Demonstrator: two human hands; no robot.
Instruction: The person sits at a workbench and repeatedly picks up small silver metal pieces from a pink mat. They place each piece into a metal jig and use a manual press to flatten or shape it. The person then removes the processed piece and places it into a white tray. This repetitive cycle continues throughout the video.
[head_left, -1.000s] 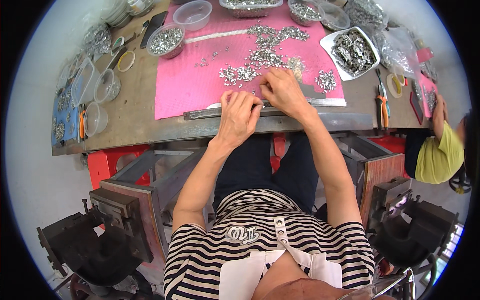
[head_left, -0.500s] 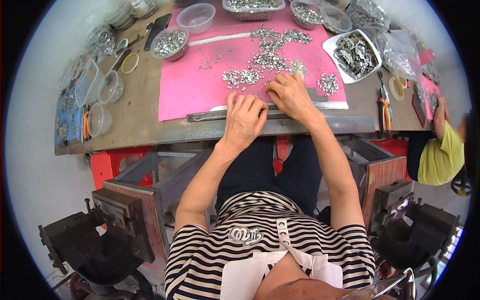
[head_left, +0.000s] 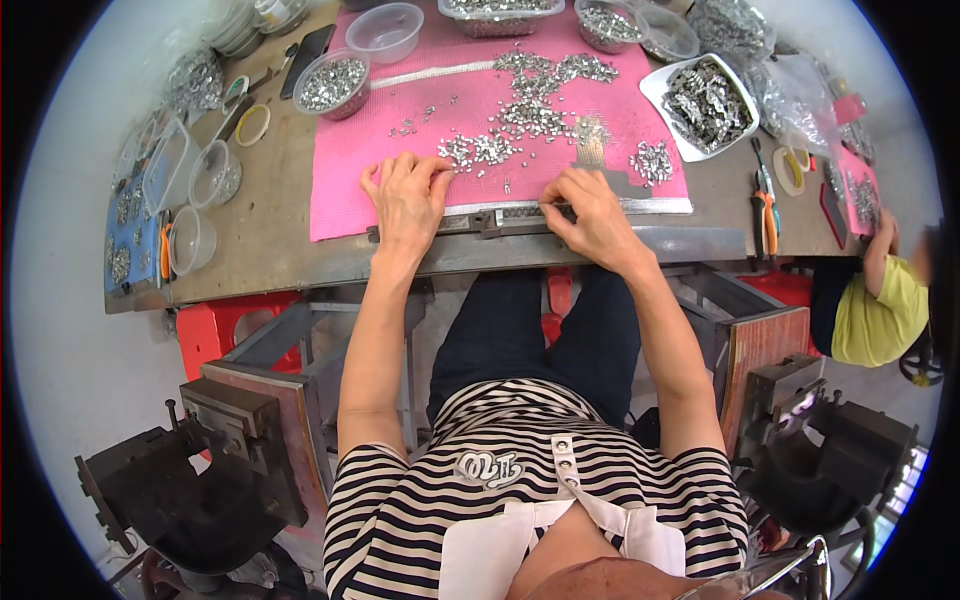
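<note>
A long, narrow metal bar fixture [head_left: 462,224] with a small dark block [head_left: 490,221] on it runs along the front edge of the pink mat [head_left: 345,195]. My left hand [head_left: 408,205] is over the fixture's left part, its fingers bent and apart above the mat, nothing visible in them. Over the fixture's right part, my right hand [head_left: 590,218] has its thumb and fingers closed together; whatever they pinch is hidden. Just beyond both hands lie small shiny metal pieces [head_left: 478,151] in a loose heap. A smaller heap [head_left: 651,163] sits right of my right hand.
A round tub [head_left: 332,84] of metal pieces stands at the mat's left, a white dish [head_left: 698,107] of darker metal parts at its right. Orange-handled pliers [head_left: 766,222] lie on the right. A person in a yellow shirt [head_left: 880,310] works at far right.
My left hand has moved left along the fixture, away from my right hand, uncovering the small dark block. My right hand has shifted slightly nearer to me and stays closed.
</note>
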